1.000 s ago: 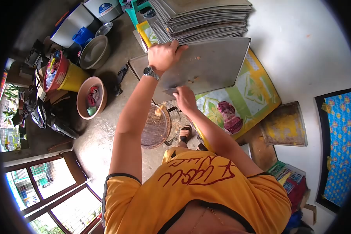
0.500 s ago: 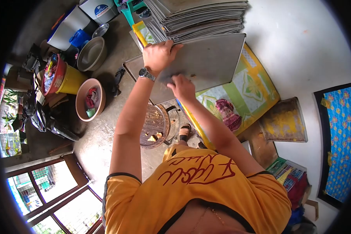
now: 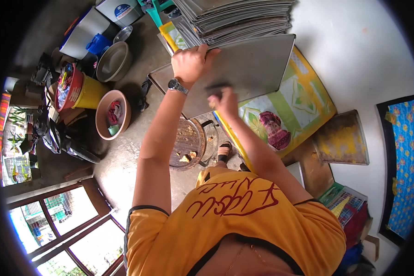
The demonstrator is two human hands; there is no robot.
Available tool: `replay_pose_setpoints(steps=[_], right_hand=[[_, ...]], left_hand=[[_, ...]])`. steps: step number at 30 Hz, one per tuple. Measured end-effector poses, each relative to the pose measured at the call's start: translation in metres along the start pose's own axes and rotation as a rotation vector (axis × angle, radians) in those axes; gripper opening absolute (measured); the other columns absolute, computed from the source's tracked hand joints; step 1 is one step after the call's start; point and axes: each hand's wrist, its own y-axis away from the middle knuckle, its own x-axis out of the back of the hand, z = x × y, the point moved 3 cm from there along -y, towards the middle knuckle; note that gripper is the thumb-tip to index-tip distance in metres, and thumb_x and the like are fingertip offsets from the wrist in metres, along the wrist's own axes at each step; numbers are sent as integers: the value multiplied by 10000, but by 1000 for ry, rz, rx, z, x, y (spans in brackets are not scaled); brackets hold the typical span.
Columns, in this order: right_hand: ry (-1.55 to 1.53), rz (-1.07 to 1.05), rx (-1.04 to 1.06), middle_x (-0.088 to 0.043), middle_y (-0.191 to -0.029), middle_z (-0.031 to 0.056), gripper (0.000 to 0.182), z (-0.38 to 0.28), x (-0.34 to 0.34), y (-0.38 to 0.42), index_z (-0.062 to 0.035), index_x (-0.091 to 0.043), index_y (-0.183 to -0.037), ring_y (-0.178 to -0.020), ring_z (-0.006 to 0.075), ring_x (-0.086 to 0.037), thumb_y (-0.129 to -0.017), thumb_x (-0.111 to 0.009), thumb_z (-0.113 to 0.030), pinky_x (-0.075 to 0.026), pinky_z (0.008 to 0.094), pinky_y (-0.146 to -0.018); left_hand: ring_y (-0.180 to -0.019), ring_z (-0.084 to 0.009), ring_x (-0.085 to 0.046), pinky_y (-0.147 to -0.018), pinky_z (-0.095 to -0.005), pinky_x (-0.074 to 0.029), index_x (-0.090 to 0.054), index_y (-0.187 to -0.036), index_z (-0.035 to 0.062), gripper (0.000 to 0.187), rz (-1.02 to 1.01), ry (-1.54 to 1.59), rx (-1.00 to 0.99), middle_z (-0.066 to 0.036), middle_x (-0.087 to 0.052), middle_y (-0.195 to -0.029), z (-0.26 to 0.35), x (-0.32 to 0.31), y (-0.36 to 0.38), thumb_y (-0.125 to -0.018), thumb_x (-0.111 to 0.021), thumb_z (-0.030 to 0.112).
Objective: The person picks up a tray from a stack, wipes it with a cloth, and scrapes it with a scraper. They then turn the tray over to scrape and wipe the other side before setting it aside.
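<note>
Metal sheet (image 3: 257, 66) gripped at upper centre, dark flat tool (image 3: 217, 86) at its face.
Left hand (image 3: 190, 64) has its grip closed over the sheet's top edge; right hand (image 3: 227, 102), blurred, grips the tool; yellowish scraps (image 3: 187, 158) lie on the round board (image 3: 187, 135) below.

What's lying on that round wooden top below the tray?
On the round wooden top lie broken yellowish pieces and scattered crumbs. The left forearm covers its left side, and the tray overhangs its far edge, so anything there can't be seen.
</note>
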Motion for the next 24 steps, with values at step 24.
replay_pose_setpoints(steps=[24], right_hand=[[-280, 468, -429, -604, -1040, 215, 800, 113, 94, -21, 30, -405, -1212, -937, 353, -619, -690, -863, -367, -494, 429, -824]], left_hand=[[-412, -216, -574, -420, -342, -461, -526, -605, 153, 419, 6, -100, -9, -21, -569, -483, 3, 1, -1, -826, -686, 472]])
